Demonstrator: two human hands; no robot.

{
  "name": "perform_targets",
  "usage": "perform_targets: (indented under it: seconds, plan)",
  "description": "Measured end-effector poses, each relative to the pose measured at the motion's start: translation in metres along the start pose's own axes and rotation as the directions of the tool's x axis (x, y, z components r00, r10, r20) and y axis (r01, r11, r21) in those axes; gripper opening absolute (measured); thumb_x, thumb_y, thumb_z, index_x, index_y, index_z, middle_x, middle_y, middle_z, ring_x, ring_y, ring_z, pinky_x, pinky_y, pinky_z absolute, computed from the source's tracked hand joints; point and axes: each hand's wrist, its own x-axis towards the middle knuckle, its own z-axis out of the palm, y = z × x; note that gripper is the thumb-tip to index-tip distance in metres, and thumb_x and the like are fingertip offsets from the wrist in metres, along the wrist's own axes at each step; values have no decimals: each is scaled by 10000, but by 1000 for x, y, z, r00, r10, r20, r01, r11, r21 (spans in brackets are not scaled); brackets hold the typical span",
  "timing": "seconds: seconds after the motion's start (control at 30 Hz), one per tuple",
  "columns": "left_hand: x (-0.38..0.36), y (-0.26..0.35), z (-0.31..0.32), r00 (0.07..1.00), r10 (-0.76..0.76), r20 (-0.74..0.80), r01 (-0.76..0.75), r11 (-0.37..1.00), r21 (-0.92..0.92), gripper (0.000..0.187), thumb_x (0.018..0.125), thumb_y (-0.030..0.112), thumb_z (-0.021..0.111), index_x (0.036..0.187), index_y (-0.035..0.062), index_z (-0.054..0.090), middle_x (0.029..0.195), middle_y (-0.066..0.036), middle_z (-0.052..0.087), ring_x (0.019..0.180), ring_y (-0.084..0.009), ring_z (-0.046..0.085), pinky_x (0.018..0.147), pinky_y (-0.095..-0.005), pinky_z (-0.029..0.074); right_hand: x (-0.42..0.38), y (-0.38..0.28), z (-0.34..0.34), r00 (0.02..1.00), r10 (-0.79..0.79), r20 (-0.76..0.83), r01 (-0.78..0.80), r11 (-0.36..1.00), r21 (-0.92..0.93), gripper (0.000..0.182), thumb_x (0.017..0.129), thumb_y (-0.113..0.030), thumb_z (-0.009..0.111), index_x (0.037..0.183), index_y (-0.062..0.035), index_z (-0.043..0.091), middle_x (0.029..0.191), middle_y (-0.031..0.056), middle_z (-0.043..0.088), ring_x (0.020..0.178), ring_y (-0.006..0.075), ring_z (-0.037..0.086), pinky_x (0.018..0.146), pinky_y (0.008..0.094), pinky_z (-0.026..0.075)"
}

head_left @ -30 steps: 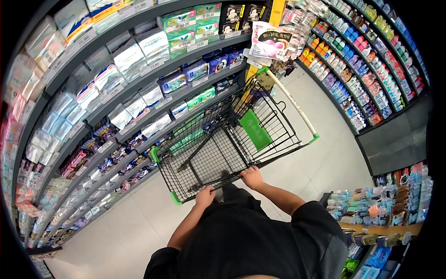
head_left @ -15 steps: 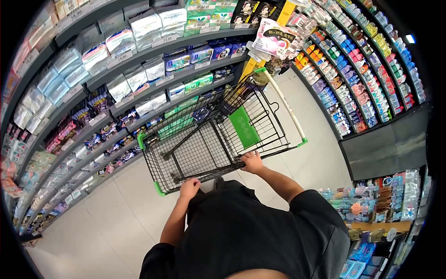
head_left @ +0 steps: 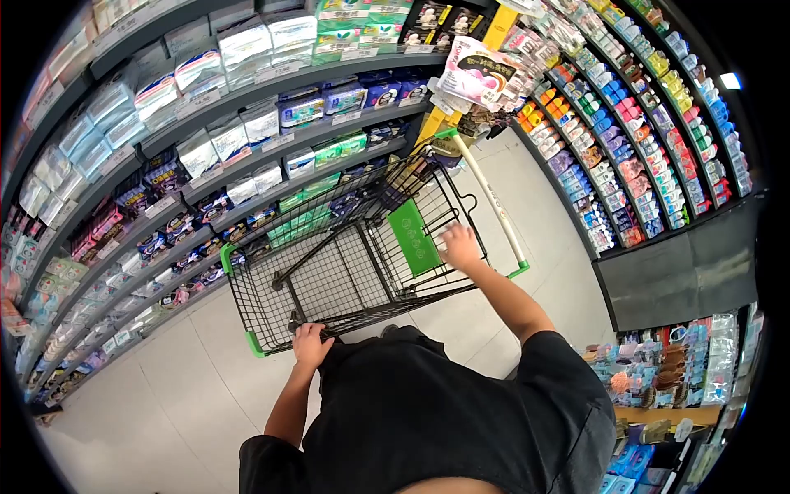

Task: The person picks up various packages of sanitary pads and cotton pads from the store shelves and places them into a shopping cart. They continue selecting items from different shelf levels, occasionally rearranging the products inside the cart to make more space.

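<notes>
An empty black wire shopping cart [head_left: 325, 276] with green corners stands crosswise before me. At its near side, my left hand [head_left: 310, 346] has its fingers curled over the top rim, close to the green front corner. My right hand [head_left: 459, 247] is raised over the near side, fingers apart and holding nothing, beside the green seat panel [head_left: 414, 239]. Beyond it, the pale push handle [head_left: 494, 202] slants along the cart's right end.
Shelves of packaged pads and tissues [head_left: 247, 132] curve along the left and far side. A rack of colorful socks [head_left: 613, 140] rises at the right, above a dark panel [head_left: 683, 276]. Brushes and combs [head_left: 658, 370] hang at lower right. Pale floor tiles [head_left: 177, 379] lie below.
My right hand has left the cart's near rim and moved up and right toward the handle end. My left hand has shifted slightly left and down, and the cart appears farther left.
</notes>
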Motion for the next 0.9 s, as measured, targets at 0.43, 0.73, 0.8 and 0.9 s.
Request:
perform_targets:
  seconds: [0.43,0.73,0.8,0.9]
  plan:
    - [40,61,43,964,-248,96,217,942,256,378,717,299,746,1076,199,683,1147,-24,607,1159,-262,523,988,-413,439,-1,166,2,929,369,-15,-363,921,144,525,815,-138,639,1295,-318,527,1515,95,336,1262,347,492,948,532,492]
    - [58,93,61,951,-300,68,269,918,291,337,732,300,727,1056,214,692,1125,-24,627,1133,-240,555,937,-388,477,29,207,4,952,272,-140,-230,938,259,445,868,-73,537,1252,-293,577,1437,82,444,1092,335,605,860,460,542]
    - [64,99,63,943,-321,84,287,916,280,342,742,302,720,1069,208,688,1150,-22,628,1147,-230,553,956,-403,460,32,211,2,950,275,-146,-233,939,254,453,853,-73,561,1252,-287,580,1434,84,445,1098,333,601,867,453,541]
    - [73,114,57,927,-352,131,299,903,308,355,750,307,714,1089,207,680,1165,-20,623,1166,-227,546,980,-424,440,39,222,7,949,255,-183,-205,945,256,477,827,-72,597,1257,-278,578,1417,94,456,1100,330,598,875,447,539]
